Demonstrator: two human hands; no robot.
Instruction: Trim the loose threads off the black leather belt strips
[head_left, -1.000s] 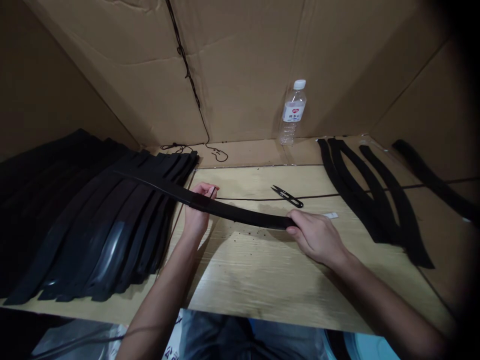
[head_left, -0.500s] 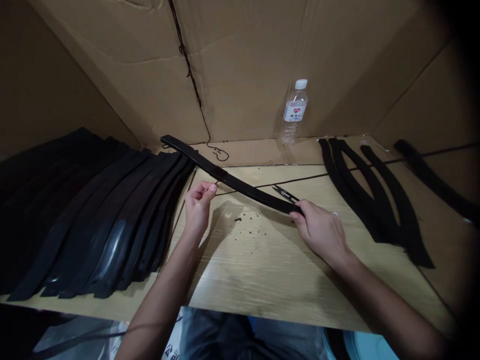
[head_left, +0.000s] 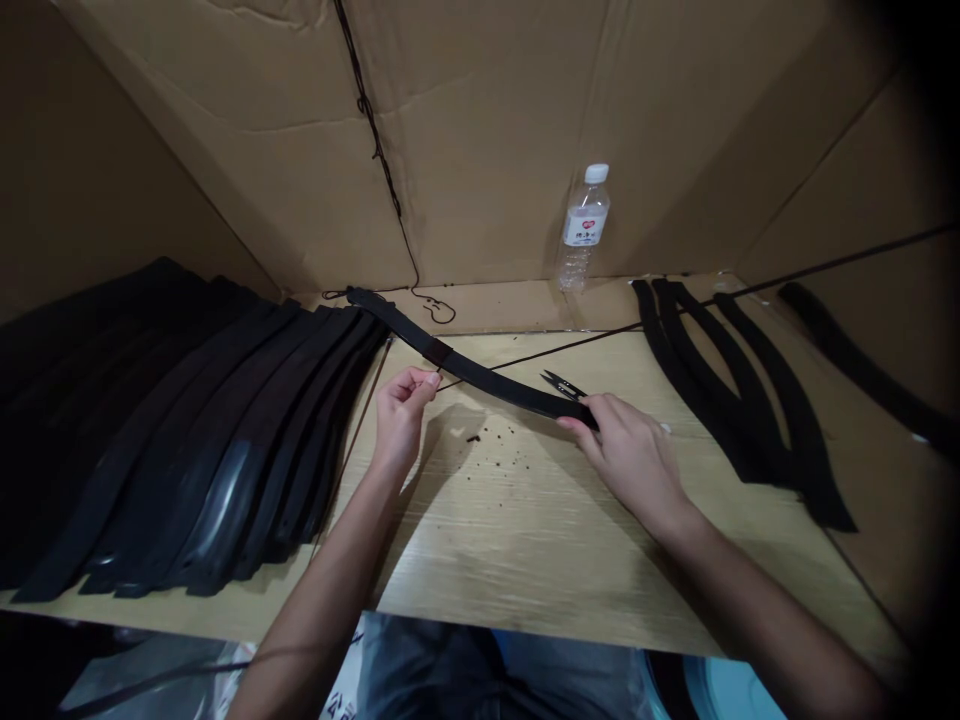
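Your left hand (head_left: 400, 415) pinches dark cord (head_left: 562, 348) | Your right hand (head_left: 634, 450) grips the curved black strip (head_left: 510, 388) over the tabletop (head_left: 525, 560), beside thread snips (head_left: 562, 385) | Cord now slants more steeply, apparently tightening near the strip's band (head_left: 436, 350)

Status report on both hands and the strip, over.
Right hand gripping curved black strip. Left hand pinching cord at strip's wrapped band. Snips close beside right hand.
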